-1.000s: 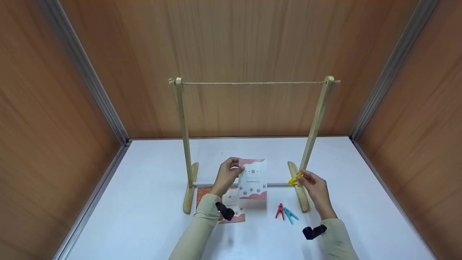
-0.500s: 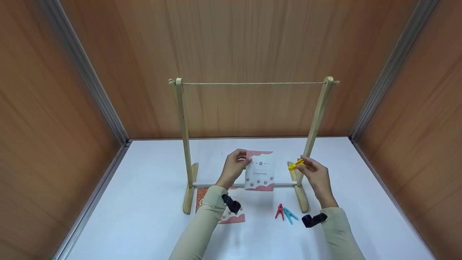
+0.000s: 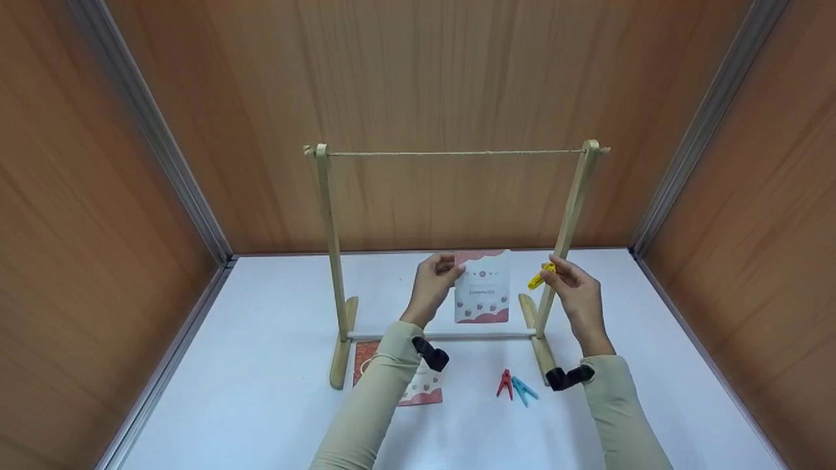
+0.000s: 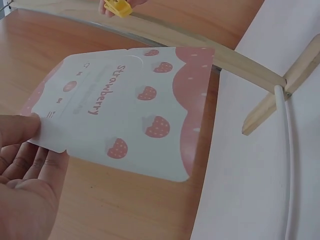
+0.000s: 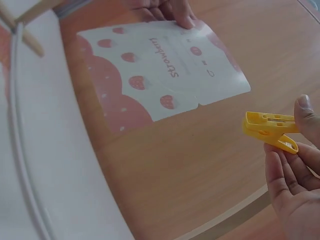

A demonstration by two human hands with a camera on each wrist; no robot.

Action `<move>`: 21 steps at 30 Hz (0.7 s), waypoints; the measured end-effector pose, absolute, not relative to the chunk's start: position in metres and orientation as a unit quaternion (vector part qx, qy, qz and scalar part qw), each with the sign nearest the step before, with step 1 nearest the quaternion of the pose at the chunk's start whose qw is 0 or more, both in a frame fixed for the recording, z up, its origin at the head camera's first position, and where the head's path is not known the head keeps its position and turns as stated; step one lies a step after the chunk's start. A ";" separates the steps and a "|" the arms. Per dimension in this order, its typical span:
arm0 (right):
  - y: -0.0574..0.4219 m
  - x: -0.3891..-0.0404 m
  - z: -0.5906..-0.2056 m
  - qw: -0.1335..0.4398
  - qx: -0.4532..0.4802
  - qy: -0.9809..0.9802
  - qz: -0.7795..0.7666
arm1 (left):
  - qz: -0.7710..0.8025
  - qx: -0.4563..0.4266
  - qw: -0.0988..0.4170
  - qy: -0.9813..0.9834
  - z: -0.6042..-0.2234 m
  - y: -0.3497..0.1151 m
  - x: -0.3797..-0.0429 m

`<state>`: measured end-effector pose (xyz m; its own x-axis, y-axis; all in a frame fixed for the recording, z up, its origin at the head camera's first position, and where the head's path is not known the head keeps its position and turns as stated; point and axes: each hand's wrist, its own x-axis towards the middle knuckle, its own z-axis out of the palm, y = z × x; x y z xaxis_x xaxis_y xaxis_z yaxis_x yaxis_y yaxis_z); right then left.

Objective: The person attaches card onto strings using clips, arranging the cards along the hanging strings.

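Note:
My left hand [image 3: 434,284] pinches the upper left edge of a strawberry-print packet [image 3: 482,294], thumb in front. The packet [image 4: 130,110] is white with pink wavy ends and the word "Strawberry", upside down in the head view. It hangs above the white lower bar of a wooden stand. To its right, my right hand [image 3: 577,292] holds a yellow clothespin [image 5: 272,129] between thumb and fingers, beside the stand's right post. A rope [image 3: 457,154] stretches between the post tops, higher than both hands in the head view.
The wooden stand's posts [image 3: 333,241] rise on either side of the hands. A red clothespin [image 3: 505,384] and a blue clothespin [image 3: 524,390] lie on the white table [image 3: 248,365]. A second strawberry packet [image 3: 424,391] and an orange-red packet [image 3: 366,359] lie partly under the left forearm.
Both hands have moved up and farther forward, toward the rope. The packet has also shifted right, nearer the yellow clothespin, which now tilts more steeply.

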<state>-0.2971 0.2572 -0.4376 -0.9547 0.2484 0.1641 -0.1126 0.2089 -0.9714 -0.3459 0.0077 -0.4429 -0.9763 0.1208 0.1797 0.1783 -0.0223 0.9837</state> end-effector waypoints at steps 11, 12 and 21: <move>0.252 -0.303 -0.405 0.180 -0.010 -0.759 0.625 | -0.715 -0.119 0.039 -0.688 -0.416 0.018 -0.352; 0.252 -0.304 -0.402 0.179 -0.009 -0.762 0.622 | -0.714 -0.119 0.040 -0.689 -0.414 0.018 -0.352; 0.249 -0.306 -0.377 0.182 -0.001 -0.755 0.630 | -0.710 -0.127 0.045 -0.691 -0.397 0.025 -0.355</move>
<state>-0.3055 0.2494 -0.3772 -0.9334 0.2310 0.2746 -0.2290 0.2058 -0.9514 -0.3548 0.0252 -0.3974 -0.9637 0.1114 0.2428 0.2397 -0.0411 0.9700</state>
